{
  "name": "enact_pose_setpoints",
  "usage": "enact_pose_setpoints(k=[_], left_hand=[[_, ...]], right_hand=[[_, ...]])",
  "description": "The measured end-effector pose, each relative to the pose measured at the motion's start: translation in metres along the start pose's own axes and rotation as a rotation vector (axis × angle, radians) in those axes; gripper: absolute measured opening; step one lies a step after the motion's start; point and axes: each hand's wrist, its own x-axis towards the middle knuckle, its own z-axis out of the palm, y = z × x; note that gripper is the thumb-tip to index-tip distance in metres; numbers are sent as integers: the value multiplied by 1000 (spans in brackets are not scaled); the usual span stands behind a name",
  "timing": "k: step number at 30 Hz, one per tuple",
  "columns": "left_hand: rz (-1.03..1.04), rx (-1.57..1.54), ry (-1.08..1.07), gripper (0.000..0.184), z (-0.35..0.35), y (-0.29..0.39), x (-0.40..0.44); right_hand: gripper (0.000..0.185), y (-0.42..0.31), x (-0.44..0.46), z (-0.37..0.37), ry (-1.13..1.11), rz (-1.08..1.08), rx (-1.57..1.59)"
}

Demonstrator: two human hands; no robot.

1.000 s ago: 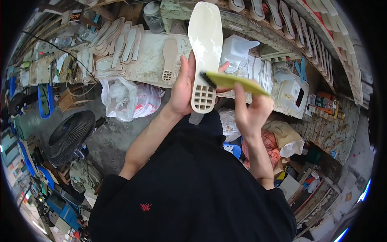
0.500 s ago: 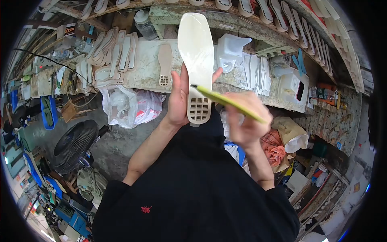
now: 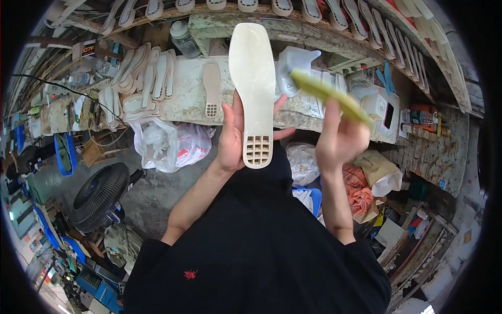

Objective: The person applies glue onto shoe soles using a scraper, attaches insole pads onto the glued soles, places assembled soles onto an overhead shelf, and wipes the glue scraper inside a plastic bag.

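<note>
The left hand (image 3: 229,148), fingers spread, supports the glossy cream sole-shaped piece (image 3: 253,78) before the body, the right hand (image 3: 342,142) grips a flat yellow-green tool (image 3: 333,95) apart from it, and contact would need steadiness.

The left hand (image 3: 230,141) holds a long, glossy, cream-coloured shoe sole (image 3: 253,73) from beneath, its thumb at the sole's left edge and its fingers (image 3: 284,134) spread past the right edge. A grid of square holes fills the sole's near end. Right of this sole and apart from it, the right hand (image 3: 342,138) grips a flat, yellow-green tool (image 3: 332,97), blurred. Beyond the sole runs a worn, stained counter (image 3: 183,83). On it, left of the held sole, lies a matte beige sole (image 3: 212,83) with a similar grid; farther left are piled pale soles (image 3: 149,73). A white translucent plastic jug (image 3: 293,65) stands just right of the held sole's far part.
</note>
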Motion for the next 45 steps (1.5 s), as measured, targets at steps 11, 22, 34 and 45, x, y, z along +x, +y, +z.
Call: enact_pose_setpoints(k=[11,22,34,45], left_hand=[[48,109,-47,79,-3,3,5],[-39,46,-55,72,-3,0,-9],[-33,16,-39,76,4,-1,-10],[-226,-152,-82,76,0,-2,-17]], right_hand=[[18,-21,-20,5,-287,-261,2],[17,0,2,8,-300,-268,1],[10,28,9,14,6,34,67],[10,44,76,13,-108,-64,101]])
